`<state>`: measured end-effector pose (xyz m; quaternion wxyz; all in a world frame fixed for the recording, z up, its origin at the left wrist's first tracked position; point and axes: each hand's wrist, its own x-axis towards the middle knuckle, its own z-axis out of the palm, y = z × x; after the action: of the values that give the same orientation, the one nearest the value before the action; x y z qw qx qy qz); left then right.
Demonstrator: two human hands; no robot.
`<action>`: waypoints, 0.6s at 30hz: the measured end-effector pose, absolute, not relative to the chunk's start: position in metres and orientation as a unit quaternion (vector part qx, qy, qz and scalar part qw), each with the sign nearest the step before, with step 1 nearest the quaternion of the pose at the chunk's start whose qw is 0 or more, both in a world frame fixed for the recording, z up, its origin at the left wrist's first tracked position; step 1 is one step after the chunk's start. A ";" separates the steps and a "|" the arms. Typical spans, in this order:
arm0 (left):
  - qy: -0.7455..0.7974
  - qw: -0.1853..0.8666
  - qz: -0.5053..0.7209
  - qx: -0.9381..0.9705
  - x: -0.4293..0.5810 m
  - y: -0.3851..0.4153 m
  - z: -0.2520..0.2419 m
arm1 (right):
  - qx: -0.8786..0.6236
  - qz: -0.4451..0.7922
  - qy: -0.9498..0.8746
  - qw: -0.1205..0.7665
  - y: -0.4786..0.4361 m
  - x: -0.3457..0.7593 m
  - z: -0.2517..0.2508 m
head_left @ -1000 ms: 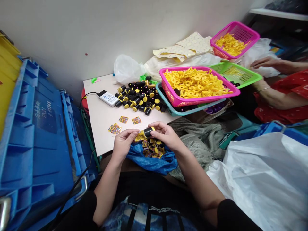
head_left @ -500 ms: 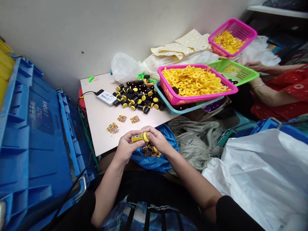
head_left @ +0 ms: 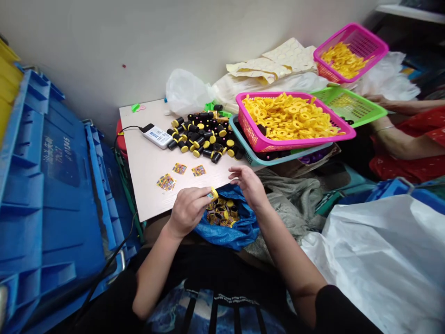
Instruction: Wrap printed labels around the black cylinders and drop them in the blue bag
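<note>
Blue bag, tabletop edge, right hand open

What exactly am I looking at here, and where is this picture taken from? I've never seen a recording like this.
This view comes from one camera worn on a person's head, looking down at their own two bare hands, so the forearms reach up from the bottom of the picture. There is no machine. The left hand holds a small yellow-ended cylinder in its fingers. The right hand is open, just above a blue plastic bag of labelled cylinders. On the white board lie a heap of black-and-yellow cylinders and a few printed labels. A pink basket holds yellow rings. A co-worker's arm shows at right.
</note>
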<state>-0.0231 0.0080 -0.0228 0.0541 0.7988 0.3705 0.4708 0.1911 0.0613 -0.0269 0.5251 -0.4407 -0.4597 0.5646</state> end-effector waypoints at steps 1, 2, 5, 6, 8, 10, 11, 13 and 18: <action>0.365 0.001 0.483 0.796 -0.025 0.008 -0.026 | -0.453 0.552 -0.466 0.522 0.065 0.194 -0.028; 0.361 -0.045 0.501 0.785 -0.026 0.008 -0.028 | -0.461 0.546 -0.474 0.514 0.068 0.195 -0.030; 0.359 -0.121 0.547 0.747 -0.026 0.009 -0.032 | -0.473 0.540 -0.502 0.483 0.070 0.192 -0.034; 0.358 -0.126 0.548 0.745 -0.026 0.010 -0.032 | -0.470 0.545 -0.510 0.471 0.068 0.190 -0.034; 0.354 -0.110 0.533 0.760 -0.027 0.011 -0.033 | -0.438 0.587 -0.520 0.440 0.063 0.183 -0.030; 0.354 -0.060 0.519 0.775 -0.027 0.012 -0.034 | -0.376 0.651 -0.528 0.395 0.056 0.175 -0.024; 0.358 -0.022 0.519 0.776 -0.026 0.012 -0.034 | -0.353 0.671 -0.532 0.377 0.053 0.171 -0.020; 0.378 0.074 0.533 0.754 -0.023 0.012 -0.033 | -0.348 0.679 -0.535 0.362 0.048 0.162 -0.015; 0.419 0.303 0.570 0.638 -0.009 0.016 -0.023 | -0.412 0.631 -0.528 0.391 0.052 0.149 -0.009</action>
<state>-0.0091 0.0161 -0.0231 0.3029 0.6384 0.4194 0.5699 0.1489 0.0515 -0.0094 0.3914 -0.4124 -0.5278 0.6310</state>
